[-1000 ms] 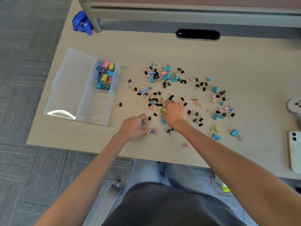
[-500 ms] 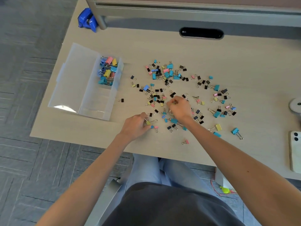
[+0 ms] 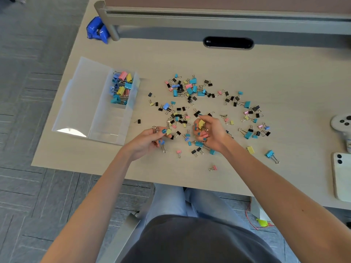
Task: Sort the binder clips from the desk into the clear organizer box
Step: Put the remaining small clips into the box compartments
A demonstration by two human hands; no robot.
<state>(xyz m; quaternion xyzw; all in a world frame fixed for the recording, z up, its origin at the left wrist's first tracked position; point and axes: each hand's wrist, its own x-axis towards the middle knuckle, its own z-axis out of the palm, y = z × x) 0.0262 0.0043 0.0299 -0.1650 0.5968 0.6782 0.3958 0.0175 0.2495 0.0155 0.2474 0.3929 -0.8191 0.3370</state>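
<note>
Now — left grip [image 3: 150,139] pinches a yellow clip [image 3: 168,131]; right grip [image 3: 209,132] curls round several clips [image 3: 201,123].

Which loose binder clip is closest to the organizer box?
The small black binder clip lying alone just right of the clear organizer box; all the other loose clips sit farther right.
</note>
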